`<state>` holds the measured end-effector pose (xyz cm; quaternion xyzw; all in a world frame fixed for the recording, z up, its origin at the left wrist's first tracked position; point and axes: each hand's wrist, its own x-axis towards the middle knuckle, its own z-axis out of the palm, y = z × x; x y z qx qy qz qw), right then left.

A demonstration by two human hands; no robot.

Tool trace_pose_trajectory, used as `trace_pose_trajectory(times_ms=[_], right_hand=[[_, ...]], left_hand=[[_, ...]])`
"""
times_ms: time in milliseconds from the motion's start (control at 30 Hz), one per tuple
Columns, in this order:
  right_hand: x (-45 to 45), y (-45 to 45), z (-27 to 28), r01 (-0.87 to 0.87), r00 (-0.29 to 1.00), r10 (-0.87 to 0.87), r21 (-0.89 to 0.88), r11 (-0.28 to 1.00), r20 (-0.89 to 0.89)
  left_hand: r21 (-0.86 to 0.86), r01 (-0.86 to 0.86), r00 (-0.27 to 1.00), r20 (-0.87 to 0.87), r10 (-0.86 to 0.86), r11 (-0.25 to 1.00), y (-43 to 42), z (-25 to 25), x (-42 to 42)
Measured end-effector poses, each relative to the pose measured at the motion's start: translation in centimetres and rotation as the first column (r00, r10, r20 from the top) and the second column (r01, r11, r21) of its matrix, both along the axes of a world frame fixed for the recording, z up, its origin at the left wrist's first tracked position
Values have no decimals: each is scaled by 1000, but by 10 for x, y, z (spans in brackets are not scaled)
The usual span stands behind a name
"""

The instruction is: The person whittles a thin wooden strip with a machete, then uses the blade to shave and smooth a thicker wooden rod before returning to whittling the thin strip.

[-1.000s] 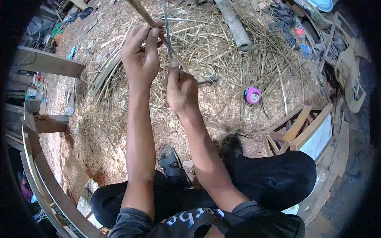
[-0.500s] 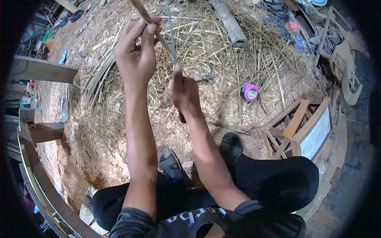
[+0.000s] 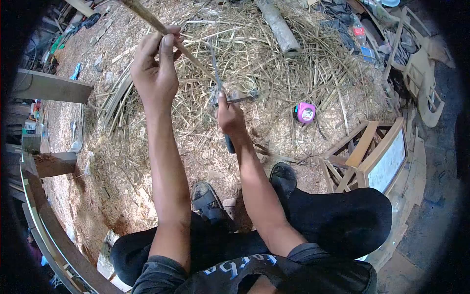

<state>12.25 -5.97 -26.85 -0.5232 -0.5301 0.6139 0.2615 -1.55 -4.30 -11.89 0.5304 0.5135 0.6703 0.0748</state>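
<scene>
My left hand [image 3: 155,66] is closed around a long thin wooden stick [image 3: 144,15], thumb pressed along it. The stick slants down to the right, its lower end near the knife. In my right hand [image 3: 230,116] is a knife [image 3: 214,59], its narrow blade pointing away from me and my thumb by the base of the blade. The dark handle end shows below that fist. The lower end of the stick meets or lies just beside the blade; I cannot tell which.
Shavings and loose strips [image 3: 313,73] cover the ground. A thick bamboo pole [image 3: 279,29] lies at the back. A pink tape measure [image 3: 306,112] sits to the right, near a wooden frame [image 3: 362,147]. Curved boards [image 3: 54,225] stand at the left. My sandals [image 3: 208,198] are below.
My left hand has moved left and slightly down, and the stick now slants more. My right hand has shifted slightly to the right, with more of the knife's handle showing below.
</scene>
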Motion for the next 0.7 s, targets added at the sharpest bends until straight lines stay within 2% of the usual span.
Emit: trace_pose_trajectory(times_ms=[33,100,167,233,300,333,367,433,467,533,567,633,667,700], right_hand=[[7,-1,11,-28,998,32,-93,995,51],[0,-10,12,6,996,-21,-152,988,-92],[-12,-12,9,35,977,-38,-15,999,-210],[-8,-10,14,13,992,-11,17,1000,-124],[-5,-10,-13,55,995,-67,-157,986,-71],[0,-4,-52,4,998,18,-310,951,68],[9,-7,-54,13,984,36,-273,962,174],[10,-6,-86,-6,967,50,-177,984,248],[6,-5,-97,-5,967,50,-177,984,249],[-6,-6,-87,119,964,-38,-299,947,263],[-5,-6,-82,116,965,-37,-295,949,259],[1,-11,-23,47,999,-47,-207,977,8],[-8,-10,-17,99,993,-109,-196,975,-38],[-6,-12,16,49,992,-55,-53,997,-116]], left_hand=[[11,30,1000,3,-30,999,0,1,-1],[14,19,1000,1,-19,1000,6,4,1],[-13,-15,1000,16,15,1000,3,3,7],[-13,-4,999,37,4,1000,4,1,4],[-33,-19,1000,-16,19,999,4,3,1],[-19,-29,999,21,29,999,3,4,2],[-14,-25,1000,18,25,1000,3,3,1],[-32,6,1000,7,-6,999,3,1,0],[-23,23,999,28,-22,999,3,1,3],[-46,6,1000,30,-5,999,3,0,5],[-66,-6,1000,23,8,998,5,1,4],[-114,-39,999,15,41,993,4,5,6],[-99,-41,998,42,46,994,5,3,6],[-82,-47,996,71,53,996,6,1,6]])
